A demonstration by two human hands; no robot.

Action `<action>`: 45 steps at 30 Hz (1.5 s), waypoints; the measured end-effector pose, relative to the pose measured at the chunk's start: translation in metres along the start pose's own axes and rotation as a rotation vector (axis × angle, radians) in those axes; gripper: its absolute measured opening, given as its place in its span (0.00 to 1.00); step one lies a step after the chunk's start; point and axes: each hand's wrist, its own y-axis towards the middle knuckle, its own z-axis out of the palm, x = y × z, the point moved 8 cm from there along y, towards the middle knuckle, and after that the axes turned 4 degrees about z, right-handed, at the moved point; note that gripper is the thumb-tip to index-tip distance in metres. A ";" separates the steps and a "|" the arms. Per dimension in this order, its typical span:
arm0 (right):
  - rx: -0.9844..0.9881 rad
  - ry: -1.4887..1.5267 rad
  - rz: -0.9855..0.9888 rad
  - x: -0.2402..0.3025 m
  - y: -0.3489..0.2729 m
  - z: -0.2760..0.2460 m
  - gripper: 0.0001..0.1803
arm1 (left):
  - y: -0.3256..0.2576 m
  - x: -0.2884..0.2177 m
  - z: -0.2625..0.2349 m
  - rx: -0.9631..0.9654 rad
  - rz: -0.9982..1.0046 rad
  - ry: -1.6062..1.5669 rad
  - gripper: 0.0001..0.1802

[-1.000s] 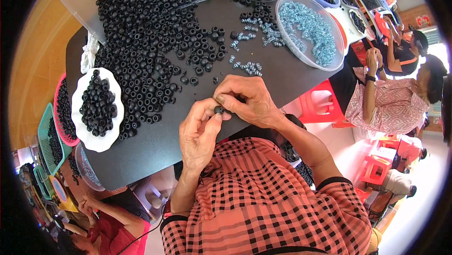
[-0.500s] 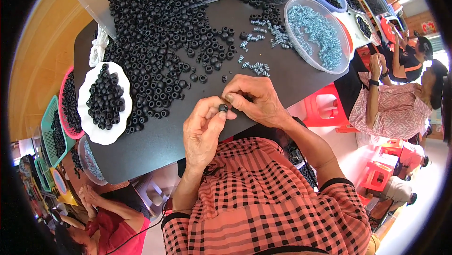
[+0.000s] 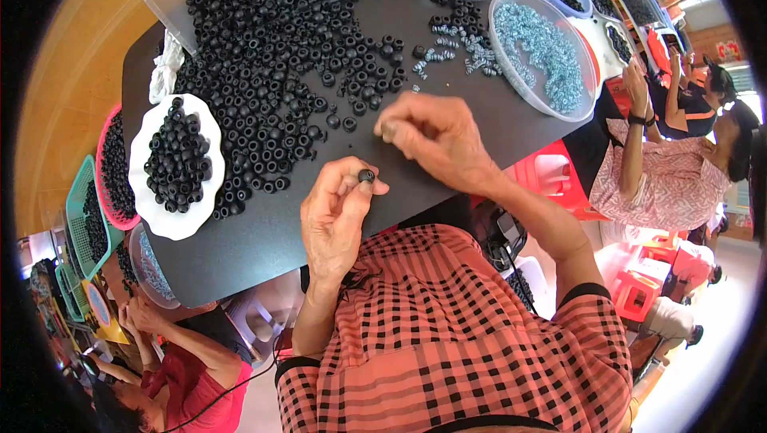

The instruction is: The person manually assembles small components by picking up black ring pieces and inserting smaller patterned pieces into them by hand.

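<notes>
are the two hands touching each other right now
Apart. The head view shows dark table between the left hand, pinching a black ring, and the right hand.

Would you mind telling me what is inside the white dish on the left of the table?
The white dish holds a heap of small black rings piled in its upper half; its lower part is bare. Whatever lies beneath the heap is covered.

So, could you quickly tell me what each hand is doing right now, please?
Left hand: closed on a black ring at its fingertips.
Right hand: fingers pinched together; whether it holds anything cannot be told.
</notes>
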 end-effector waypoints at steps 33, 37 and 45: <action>0.046 -0.427 -0.371 0.017 0.027 -0.004 0.09 | 0.000 0.005 -0.007 0.018 0.017 -0.084 0.07; 0.147 -0.659 -0.404 0.015 0.011 0.006 0.09 | 0.002 0.004 -0.005 0.019 0.020 -0.067 0.07; 0.166 -0.741 -0.422 0.011 0.014 0.013 0.10 | 0.003 0.007 -0.005 0.009 0.029 -0.030 0.07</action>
